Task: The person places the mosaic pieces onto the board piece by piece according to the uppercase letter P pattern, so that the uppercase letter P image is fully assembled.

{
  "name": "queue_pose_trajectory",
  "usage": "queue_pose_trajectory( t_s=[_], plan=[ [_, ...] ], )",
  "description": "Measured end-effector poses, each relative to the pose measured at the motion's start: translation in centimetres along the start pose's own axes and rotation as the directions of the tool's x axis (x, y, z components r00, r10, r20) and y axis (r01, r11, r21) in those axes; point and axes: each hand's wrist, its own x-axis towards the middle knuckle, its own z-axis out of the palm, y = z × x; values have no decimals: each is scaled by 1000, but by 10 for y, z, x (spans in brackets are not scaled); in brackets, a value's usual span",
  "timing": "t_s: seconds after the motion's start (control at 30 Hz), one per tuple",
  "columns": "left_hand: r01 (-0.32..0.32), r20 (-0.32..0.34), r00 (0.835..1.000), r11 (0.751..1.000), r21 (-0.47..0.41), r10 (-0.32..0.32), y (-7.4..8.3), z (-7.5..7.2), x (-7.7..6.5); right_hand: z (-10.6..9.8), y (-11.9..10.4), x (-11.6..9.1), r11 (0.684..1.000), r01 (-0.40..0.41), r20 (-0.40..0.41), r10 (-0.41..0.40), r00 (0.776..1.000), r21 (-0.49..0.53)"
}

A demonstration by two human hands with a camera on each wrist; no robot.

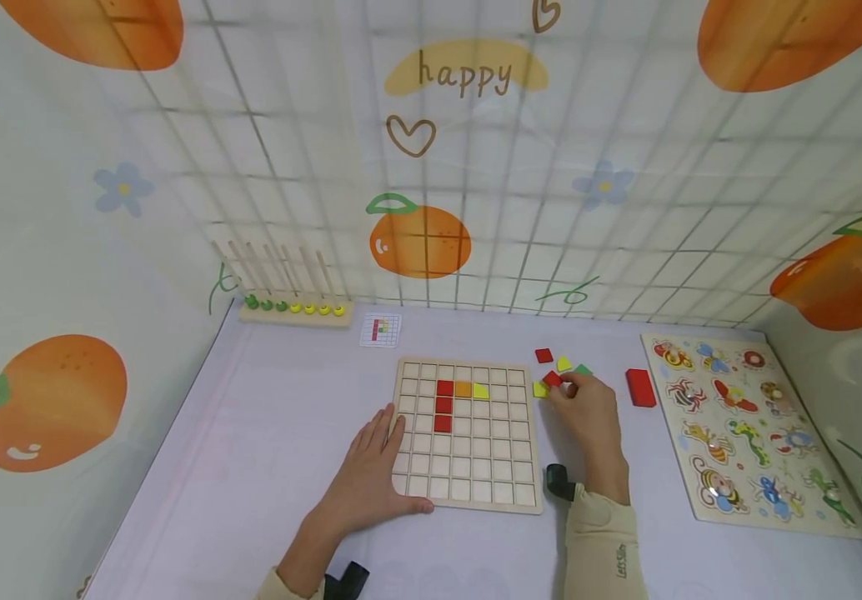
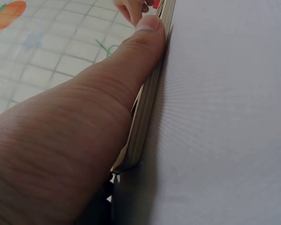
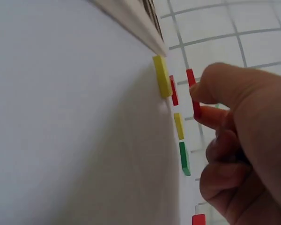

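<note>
A wooden grid board (image 1: 461, 467) lies on the table, with three red square tiles (image 1: 443, 405) in a column, an orange tile (image 1: 463, 389) and a yellow tile (image 1: 480, 391) in its cells. My left hand (image 1: 367, 483) rests along the board's left and near edges, fingers straight; the thumb (image 2: 140, 47) lies against the near edge in the left wrist view. To the right of the board, my right hand (image 1: 588, 417) pinches a red square tile (image 3: 193, 93) between thumb and finger, raised off the table. Beside it lie a loose red tile (image 1: 543, 355), two yellow tiles (image 1: 540, 389) and a green tile (image 3: 184, 158).
A small card with a printed coloured grid (image 1: 381, 330) lies behind the board. At the back left stands a peg rack (image 1: 296, 318) with green and yellow beads. A red block (image 1: 640, 388) and an insect puzzle board (image 1: 754, 433) are on the right.
</note>
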Motion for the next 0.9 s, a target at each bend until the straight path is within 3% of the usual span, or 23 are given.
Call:
queue_pose_trajectory(
  t_s=[0.43,0.9],
  plan=[
    [13,-8,1000,1000,13,-13,-1,2,1,1,-18,-10,994,101,129,-106,986,45],
    [14,-9,1000,1000,13,-14,0,1,1,8,-31,-17,936,337,136,-348,928,99]
  ],
)
